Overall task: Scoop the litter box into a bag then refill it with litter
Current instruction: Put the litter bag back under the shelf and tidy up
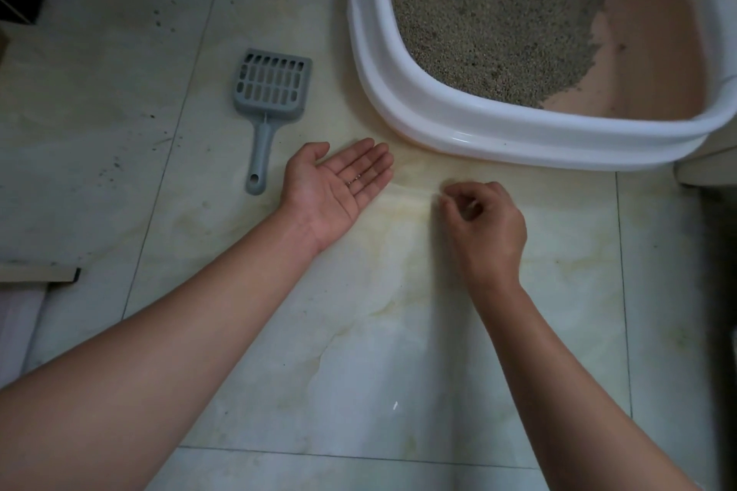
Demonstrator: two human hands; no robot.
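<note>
Litter grains [353,181], only a few, lie in the upturned palm of the left hand [339,183], which rests on the pale tiled floor [359,351] with fingers straight and together. Just beside it the right hand [484,223] is knuckles up, its fingers curled and thumb and forefinger drawn together down at the tile. Whether a grain sits between them is too small to tell. It looks like a tidy-up of spilled bits, not scooping.

Beyond the left hand the grey scoop [269,92] lies flat on the floor, handle toward the person, touched by neither hand. Farther on and to the right stands the litter box [399,92], white rim over a pinkish tub. Its litter [490,24] is heaped toward the left side, and the tub bottom shows bare on the right.

No bag and no litter supply are in view. Judging by that, the scooping may be done or paused. The refill seems still to come, since the box looks thinly and unevenly filled.
</note>
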